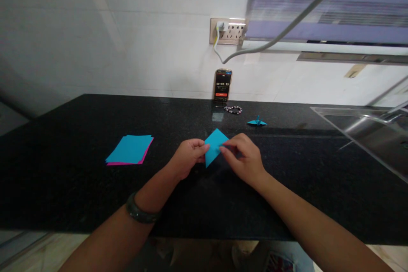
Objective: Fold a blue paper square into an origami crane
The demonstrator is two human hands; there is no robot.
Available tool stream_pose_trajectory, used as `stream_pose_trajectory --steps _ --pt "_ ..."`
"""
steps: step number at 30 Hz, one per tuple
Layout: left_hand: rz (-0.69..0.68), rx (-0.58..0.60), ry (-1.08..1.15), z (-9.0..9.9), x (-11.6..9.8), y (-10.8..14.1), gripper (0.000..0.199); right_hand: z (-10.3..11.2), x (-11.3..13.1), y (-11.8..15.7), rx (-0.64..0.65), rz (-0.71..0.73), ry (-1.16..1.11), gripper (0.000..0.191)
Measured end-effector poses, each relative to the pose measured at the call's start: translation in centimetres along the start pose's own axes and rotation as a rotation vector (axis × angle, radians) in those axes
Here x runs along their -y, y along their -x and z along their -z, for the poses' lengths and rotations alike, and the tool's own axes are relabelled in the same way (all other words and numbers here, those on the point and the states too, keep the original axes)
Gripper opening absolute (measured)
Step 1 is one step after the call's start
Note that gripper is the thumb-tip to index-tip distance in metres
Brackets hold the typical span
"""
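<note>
A folded piece of blue origami paper (214, 145) is held up between my two hands over the dark counter. My left hand (190, 156) pinches its left edge, thumb in front and fingers behind. At the right edge, my right hand (244, 157) has thumb and index finger closed on the paper. Further back to the right, a finished blue paper crane (257, 122) sits on the counter. To the left lies a stack of square paper sheets (130, 148), blue on top with pink showing beneath.
A phone (222, 86) showing a running timer leans on the wall, with a beaded strap (233, 110) before it. Behind are a wall socket (228, 31) and a grey cable (274, 41). A metal sink (366, 127) is at the right of the black counter (79, 195).
</note>
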State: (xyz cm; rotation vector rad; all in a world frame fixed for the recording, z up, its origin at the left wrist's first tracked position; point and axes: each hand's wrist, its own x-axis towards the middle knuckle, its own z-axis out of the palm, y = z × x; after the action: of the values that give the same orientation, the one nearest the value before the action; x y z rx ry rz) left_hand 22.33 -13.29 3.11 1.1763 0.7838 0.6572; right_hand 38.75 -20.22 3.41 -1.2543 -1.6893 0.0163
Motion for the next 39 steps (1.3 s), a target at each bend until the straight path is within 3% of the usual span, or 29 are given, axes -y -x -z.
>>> stream_pose_trajectory --steps 3,6,8,10,14,18,23,31,39 --pt "-0.025 0.033 -0.016 -0.2 -0.1 0.2 0.023 -0.3 -0.5 -0.3 -0.145 -0.335 -0.136 0.030" --pt "-0.042 0.071 -0.062 -0.4 -0.2 0.4 0.025 -0.8 -0.8 -0.4 0.018 -0.543 -0.409 0.033" --pt "-0.055 0.078 -0.106 -0.3 -0.2 0.4 0.024 -1.0 -0.7 -0.3 0.119 -0.591 -0.516 0.024" --pt "-0.077 0.057 -0.161 -0.3 -0.2 0.4 0.023 -1.2 -0.6 -0.1 0.143 -0.589 -0.532 0.018" --pt "-0.106 0.001 -0.243 -0.1 -0.1 0.2 0.024 -1.3 -0.4 0.2 0.132 -0.532 -0.470 0.015" --pt "-0.073 0.037 -0.207 -0.1 0.1 0.2 0.028 -1.3 -0.5 0.4 0.091 -0.426 -0.343 0.013" --pt "-0.041 0.058 -0.139 0.0 0.4 0.1 0.031 -0.8 -0.5 0.3 0.079 -0.134 -0.069 0.017" --pt "-0.022 0.063 0.000 0.1 0.4 0.0 0.028 0.3 -1.3 0.3 0.220 0.240 0.229 0.030" --pt "0.000 0.064 0.078 0.0 0.1 -0.1 0.020 0.5 -1.2 0.2 0.360 0.334 0.307 0.034"
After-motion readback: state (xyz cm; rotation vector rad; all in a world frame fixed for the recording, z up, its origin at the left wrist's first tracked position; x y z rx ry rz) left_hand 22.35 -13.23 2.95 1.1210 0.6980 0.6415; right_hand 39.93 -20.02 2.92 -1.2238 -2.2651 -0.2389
